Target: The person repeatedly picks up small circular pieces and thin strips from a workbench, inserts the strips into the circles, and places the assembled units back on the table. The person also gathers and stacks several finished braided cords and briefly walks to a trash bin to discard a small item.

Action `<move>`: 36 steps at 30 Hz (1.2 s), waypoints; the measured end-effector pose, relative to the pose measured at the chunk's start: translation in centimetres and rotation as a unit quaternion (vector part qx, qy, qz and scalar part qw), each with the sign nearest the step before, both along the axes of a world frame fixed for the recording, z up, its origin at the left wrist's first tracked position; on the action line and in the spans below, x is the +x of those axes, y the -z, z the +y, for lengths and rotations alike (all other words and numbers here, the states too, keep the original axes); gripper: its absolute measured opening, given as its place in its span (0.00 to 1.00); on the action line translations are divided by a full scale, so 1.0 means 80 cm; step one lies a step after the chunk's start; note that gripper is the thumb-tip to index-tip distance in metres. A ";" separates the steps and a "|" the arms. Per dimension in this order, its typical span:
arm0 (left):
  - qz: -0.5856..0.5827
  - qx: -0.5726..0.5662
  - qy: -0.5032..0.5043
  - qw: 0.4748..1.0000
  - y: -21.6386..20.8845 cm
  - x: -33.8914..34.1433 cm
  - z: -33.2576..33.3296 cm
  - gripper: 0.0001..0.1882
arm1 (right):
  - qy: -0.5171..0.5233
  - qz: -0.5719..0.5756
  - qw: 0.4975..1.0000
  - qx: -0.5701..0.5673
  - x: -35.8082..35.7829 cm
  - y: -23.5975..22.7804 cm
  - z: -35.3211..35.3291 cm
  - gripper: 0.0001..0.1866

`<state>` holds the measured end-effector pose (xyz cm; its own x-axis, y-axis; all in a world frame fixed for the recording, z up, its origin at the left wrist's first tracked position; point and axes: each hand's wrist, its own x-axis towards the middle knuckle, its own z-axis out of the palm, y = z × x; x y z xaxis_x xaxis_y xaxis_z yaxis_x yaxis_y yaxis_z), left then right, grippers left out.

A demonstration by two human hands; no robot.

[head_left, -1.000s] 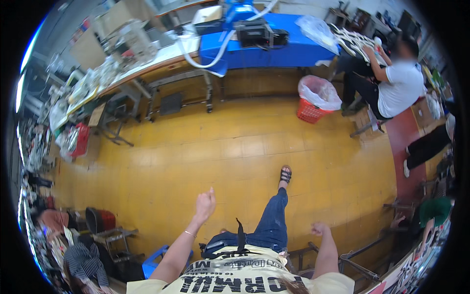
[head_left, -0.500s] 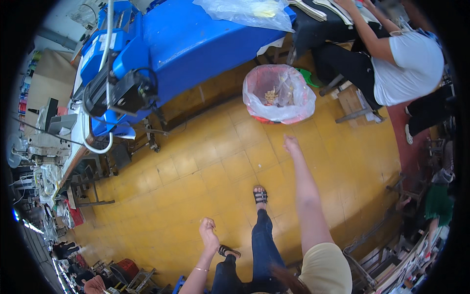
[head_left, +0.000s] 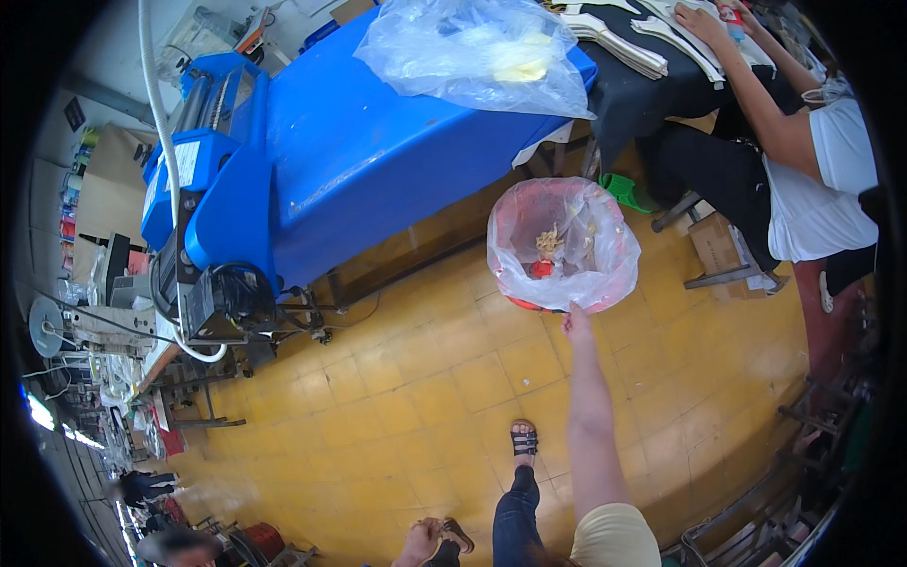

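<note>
A red bin (head_left: 605, 304) lined with a clear plastic bag (head_left: 616, 274) stands on the floor ahead. Tan scraps (head_left: 548, 240) and a small red piece (head_left: 540, 268) lie inside it. My right arm is stretched out, and my right hand (head_left: 574, 322) is at the bin's near rim. One finger points forward while the others look curled; whether they grip the bag's edge is too small to tell. Low in the view, away from the bin, my left hand (head_left: 420, 541) is closed with curled fingers. Anything inside it is hidden.
A blue-covered table (head_left: 378, 142) carries a clear plastic sheet (head_left: 463, 47). Blue machinery (head_left: 227, 180) stands at its left end. On the right, a seated person in a white shirt (head_left: 822, 198) handles cream pieces on a dark table. A cardboard box (head_left: 723, 246) and green object (head_left: 624, 192) are behind the bin.
I have come closer to the bin, and my right hand now reaches its near rim. My left hand is lower in view. A red piece now shows inside the bin.
</note>
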<state>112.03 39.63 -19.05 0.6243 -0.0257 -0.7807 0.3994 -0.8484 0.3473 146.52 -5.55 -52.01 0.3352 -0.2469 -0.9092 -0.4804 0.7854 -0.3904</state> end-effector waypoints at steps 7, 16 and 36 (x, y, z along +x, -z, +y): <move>-0.153 -0.059 0.023 0.986 0.020 0.182 -0.125 0.16 | 0.043 0.070 0.997 0.016 -0.085 -0.023 0.021 0.15; -0.351 -0.265 0.055 0.897 0.032 0.426 -0.333 0.15 | 0.051 0.077 0.991 0.097 -0.212 -0.043 0.054 0.20; 0.074 0.108 0.072 0.989 0.077 0.061 0.057 0.16 | -0.026 -0.010 0.990 0.141 0.037 -0.022 -0.034 0.27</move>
